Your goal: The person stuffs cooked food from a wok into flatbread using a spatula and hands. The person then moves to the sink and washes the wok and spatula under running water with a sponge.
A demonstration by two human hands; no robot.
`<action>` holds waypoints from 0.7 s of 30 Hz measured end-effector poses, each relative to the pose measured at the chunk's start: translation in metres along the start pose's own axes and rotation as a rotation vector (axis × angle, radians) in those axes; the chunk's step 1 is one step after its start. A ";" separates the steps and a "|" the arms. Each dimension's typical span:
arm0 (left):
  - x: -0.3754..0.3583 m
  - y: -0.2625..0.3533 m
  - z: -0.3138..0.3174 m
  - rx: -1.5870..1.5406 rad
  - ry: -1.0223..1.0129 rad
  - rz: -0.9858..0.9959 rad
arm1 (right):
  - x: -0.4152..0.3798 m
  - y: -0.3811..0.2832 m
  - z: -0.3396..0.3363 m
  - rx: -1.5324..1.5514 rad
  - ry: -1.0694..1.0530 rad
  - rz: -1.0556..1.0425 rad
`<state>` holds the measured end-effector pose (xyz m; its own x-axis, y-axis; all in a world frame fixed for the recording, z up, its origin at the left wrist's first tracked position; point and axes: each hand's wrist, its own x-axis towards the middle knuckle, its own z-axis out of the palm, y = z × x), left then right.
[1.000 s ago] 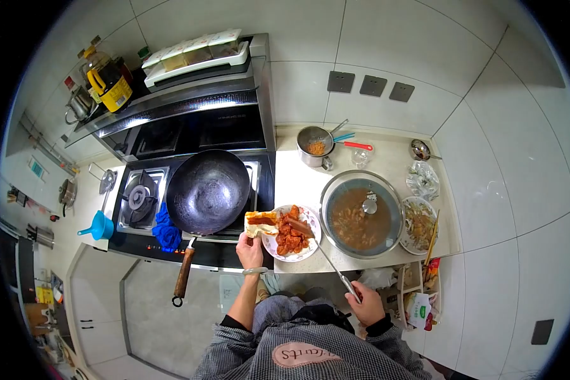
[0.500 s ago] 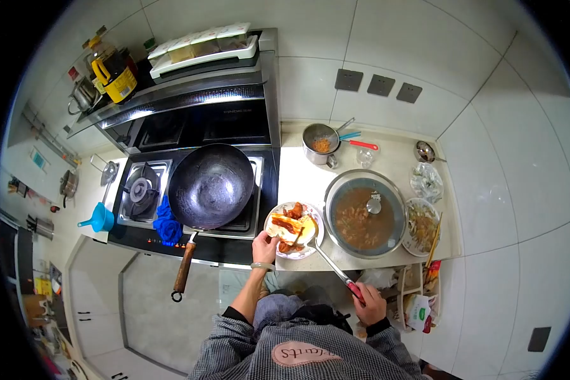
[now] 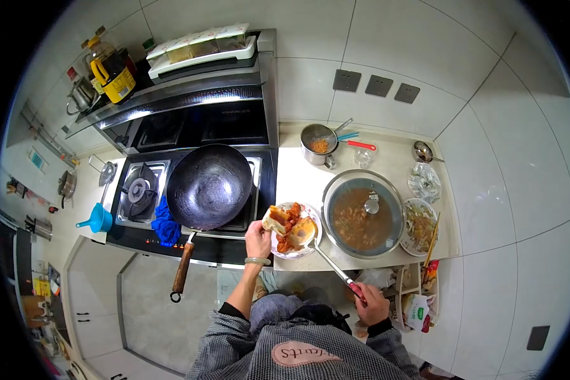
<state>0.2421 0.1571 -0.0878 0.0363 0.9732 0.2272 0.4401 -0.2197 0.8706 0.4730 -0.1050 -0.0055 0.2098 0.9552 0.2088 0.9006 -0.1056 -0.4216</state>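
My left hand (image 3: 258, 241) is closed on a pale split bun (image 3: 274, 220) smeared with reddish-brown sauce, held tilted at the left side of a patterned bowl (image 3: 290, 255). Reddish-brown pieces of food (image 3: 292, 215) lie in that bowl. A metal ladle (image 3: 331, 262) with a red and black handle slants down into it, its head partly hidden among the food. Around the end of this handle, my right hand (image 3: 372, 305) is wrapped. Just right of the bowl stands a large pot (image 3: 326, 218) under a glass lid, with brown liquid and lumps inside.
A black wok (image 3: 210, 187) sits on the stove, its wooden handle jutting past the front edge. A blue cloth (image 3: 166, 223) lies beside it. Behind the pot stands a metal cup (image 3: 314, 157) with a strainer. Chopsticks (image 3: 432, 240) rest on a food bowl (image 3: 419, 252) at right.
The bun in my left hand has turned and shifted left, so more reddish-brown food shows in the bowl. My left hand moved slightly left; my right hand barely moved.
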 end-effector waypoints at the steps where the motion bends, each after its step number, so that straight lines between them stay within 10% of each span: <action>1: 0.003 0.003 -0.006 0.026 0.015 0.016 | -0.001 0.000 -0.003 -0.003 -0.004 0.028; 21: -0.055 -0.005 0.001 0.488 -0.144 0.343 | 0.009 -0.015 -0.013 0.141 0.084 0.096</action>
<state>0.2383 0.1043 -0.1052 0.3545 0.8595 0.3683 0.7410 -0.4985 0.4500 0.4661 -0.0986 0.0141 0.3284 0.9157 0.2317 0.8139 -0.1499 -0.5613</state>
